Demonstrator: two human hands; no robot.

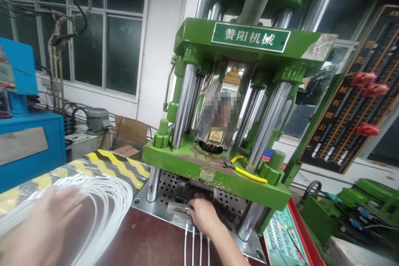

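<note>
My left hand (51,220) is blurred, over a looped bundle of white cables (115,195) on the left of the table. Its fingers look stretched out and apart, with no cable plainly gripped. Under the green press (187,164), my right hand (202,213) has its fingers closed on a metal bar (179,207) at the front of a metal mould (182,218). The fingertips' far side is hidden. Several white cable ends (193,241) run from the mould toward me, beside my right wrist. Yellow-handled pliers (246,171) lie on the press plate above.
Polished press columns (249,220) stand on both sides of my right hand. A teal control panel (282,237) with a red edge is at the right. Yellow-black striped tape (115,164) marks the table's far left edge. A blue machine (28,141) stands beyond.
</note>
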